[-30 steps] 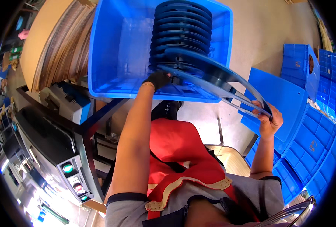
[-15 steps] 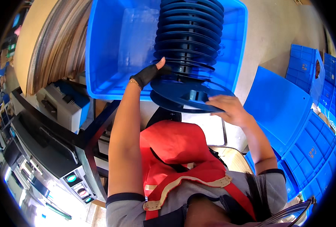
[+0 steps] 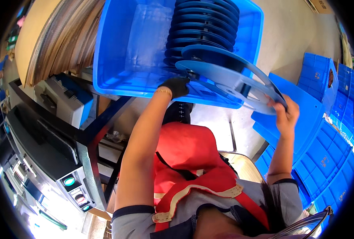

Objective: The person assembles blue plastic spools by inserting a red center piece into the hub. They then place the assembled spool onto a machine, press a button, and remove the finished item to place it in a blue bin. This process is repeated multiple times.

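Note:
A dark blue plastic reel with two round flanges is tilted across the near right part of a blue bin. My right hand is closed on its right rim, thumb and fingers around the edge. At the reel's left end my left hand, in a black fingerless glove, is closed against the rim; its fingertips are partly hidden. Behind the held reel, several more dark reels stand on edge in a row inside the bin.
A bundle of brown cardboard sheets stands left of the bin. Below it are a black metal frame and a grey machine with lit green buttons. Blue crates and a blue panel are on the right.
The held reel has moved up and to the right and tilted, its right end swinging outward with my right hand. My left hand has shifted right and lower, fingers now curled in.

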A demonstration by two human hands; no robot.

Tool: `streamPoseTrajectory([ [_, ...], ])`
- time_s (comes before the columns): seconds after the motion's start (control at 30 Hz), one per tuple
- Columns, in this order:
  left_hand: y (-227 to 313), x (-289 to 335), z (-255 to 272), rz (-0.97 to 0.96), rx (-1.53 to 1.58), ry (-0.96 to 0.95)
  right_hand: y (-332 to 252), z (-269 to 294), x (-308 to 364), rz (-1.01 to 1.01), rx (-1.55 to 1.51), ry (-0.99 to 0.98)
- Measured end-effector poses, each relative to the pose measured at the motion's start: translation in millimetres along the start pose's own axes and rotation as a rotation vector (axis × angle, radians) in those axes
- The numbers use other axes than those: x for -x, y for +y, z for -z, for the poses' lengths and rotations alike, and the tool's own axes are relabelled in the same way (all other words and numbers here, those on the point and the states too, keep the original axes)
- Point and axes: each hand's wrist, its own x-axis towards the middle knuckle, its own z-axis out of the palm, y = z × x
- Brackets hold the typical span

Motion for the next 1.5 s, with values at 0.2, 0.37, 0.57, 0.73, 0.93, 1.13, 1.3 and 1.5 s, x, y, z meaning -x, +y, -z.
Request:
streamPoseTrajectory([
  [0.2,-44,-24,12,0.066,0.949,-0.145,5,-3,-3,0.202,-0.163,-0.293],
  [0.37,-48,28,65,0.274,1.091,0.293,56,-128,-9,0.093,0.169,-0.655],
  [0.57,-11,81,39,0.272,-0.128,1.202,33,-218,-47,0.164,0.309,-0.364],
  [0.73,-4,84,18,0.315,-0.223,1.017,98,-247,-39,0.245,0.559,-0.557],
  [0.93,-8,76,11,0.305,-0.279,1.173,82,-212,-65,0.312,0.531,-0.500],
  [1.13,0,81,18,0.291,-0.309,1.143,91,-269,-241,0.067,0.618,0.341],
  [1.3,-3,80,17,0.285,-0.286,1.125,104,-265,-223,0.072,0.621,0.051],
  [1.5,-16,89,3,0.282,-0.276,1.123,62,-280,-25,0.271,0.443,-0.613],
])
